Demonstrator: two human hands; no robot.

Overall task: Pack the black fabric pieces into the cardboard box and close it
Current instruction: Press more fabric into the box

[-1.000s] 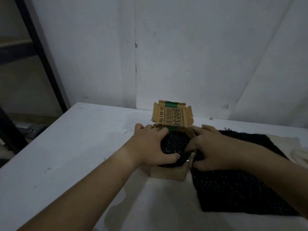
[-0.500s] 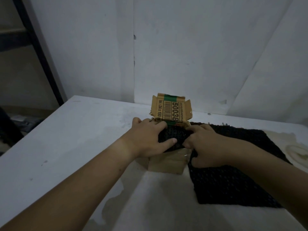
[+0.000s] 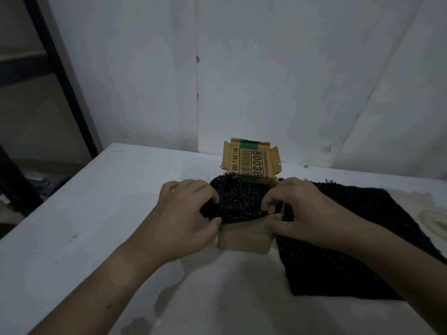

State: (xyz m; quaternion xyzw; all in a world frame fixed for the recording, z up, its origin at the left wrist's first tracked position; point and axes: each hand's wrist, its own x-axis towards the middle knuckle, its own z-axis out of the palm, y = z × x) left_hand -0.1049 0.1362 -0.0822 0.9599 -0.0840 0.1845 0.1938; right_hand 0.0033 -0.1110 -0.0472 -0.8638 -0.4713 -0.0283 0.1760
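A small cardboard box stands in the middle of the white table, its printed lid upright at the back. A bundle of black fabric bulges out of the box's open top. My left hand grips the bundle's left end between fingers and thumb. My right hand pinches its right end at the box's right edge. A larger black fabric piece lies flat on the table to the right of the box, partly under my right arm.
The white table meets a white wall at the back. A dark metal frame stands at the far left beyond the table edge. A pale coil lies at the right edge. Stains mark the near tabletop.
The fabric bundle now bulges higher and wider over the box top. Both hands have moved apart to its ends, their fingers curled on it.
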